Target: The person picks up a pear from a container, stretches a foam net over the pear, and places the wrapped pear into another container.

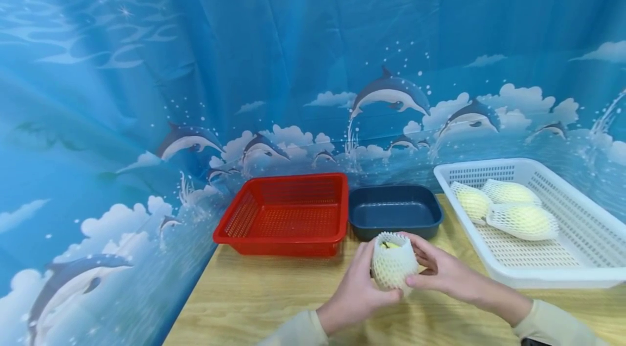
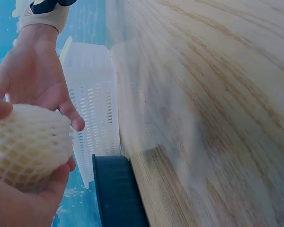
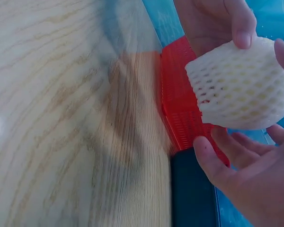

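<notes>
A pale yellow fruit in a white foam net is held upright between both hands above the near part of the table. A dark stem shows through the open top of the net. My left hand grips it from the left, thumb low in front and fingers on the far side. From the right, my right hand has its thumb pressed on the net and a fingertip at the upper rim. In the right wrist view, the right hand's other fingers spread loosely beside the netted fruit.
A red basket stands at the back left beside a dark blue tray. To the right, a white basket holds several netted fruits. Wooden tabletop spreads in front; a blue dolphin-print curtain hangs behind.
</notes>
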Motion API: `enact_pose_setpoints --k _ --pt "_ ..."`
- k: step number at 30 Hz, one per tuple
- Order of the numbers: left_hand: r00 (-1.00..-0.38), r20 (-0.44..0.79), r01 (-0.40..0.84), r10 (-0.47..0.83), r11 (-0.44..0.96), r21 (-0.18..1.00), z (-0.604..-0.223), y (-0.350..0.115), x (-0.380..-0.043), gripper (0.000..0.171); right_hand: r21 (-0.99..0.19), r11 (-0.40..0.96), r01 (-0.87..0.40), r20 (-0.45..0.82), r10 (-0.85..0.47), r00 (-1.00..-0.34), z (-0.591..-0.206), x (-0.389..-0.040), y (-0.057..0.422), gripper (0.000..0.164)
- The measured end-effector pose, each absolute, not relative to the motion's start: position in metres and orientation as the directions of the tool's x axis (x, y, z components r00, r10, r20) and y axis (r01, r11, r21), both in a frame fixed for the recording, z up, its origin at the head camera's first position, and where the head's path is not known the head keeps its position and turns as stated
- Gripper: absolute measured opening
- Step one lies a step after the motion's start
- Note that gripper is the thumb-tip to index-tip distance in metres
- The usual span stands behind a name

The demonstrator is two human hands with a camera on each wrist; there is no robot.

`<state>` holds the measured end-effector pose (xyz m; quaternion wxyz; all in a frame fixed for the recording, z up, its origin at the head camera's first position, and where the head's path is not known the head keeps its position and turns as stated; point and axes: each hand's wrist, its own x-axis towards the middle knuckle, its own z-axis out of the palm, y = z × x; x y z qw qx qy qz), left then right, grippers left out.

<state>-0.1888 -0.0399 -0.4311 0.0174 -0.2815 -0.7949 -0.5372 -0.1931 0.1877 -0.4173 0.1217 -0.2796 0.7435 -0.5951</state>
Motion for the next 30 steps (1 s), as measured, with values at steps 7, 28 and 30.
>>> enact_pose_setpoints --k 7,28,30 --pt "-0.837 0.268 0.372 0.477 0.136 0.918 -0.431 -0.042 -0.191 0.083 -0.950 0.126 -0.285 0.165 -0.572 -0.804 -0.421 -0.191 0.188 0.074" --pt "-0.913 0.198 0.286 0.356 0.215 0.934 -0.429 -0.034 -0.187 0.078 -0.938 0.232 -0.255 0.151 -0.390 -0.908 -0.421 -0.183 0.171 0.067" --pt "-0.909 0.202 0.273 0.364 0.155 0.949 -0.430 -0.035 -0.188 0.077 -0.945 0.217 -0.246 0.140 -0.414 -0.900 -0.420 -0.184 0.174 0.064"
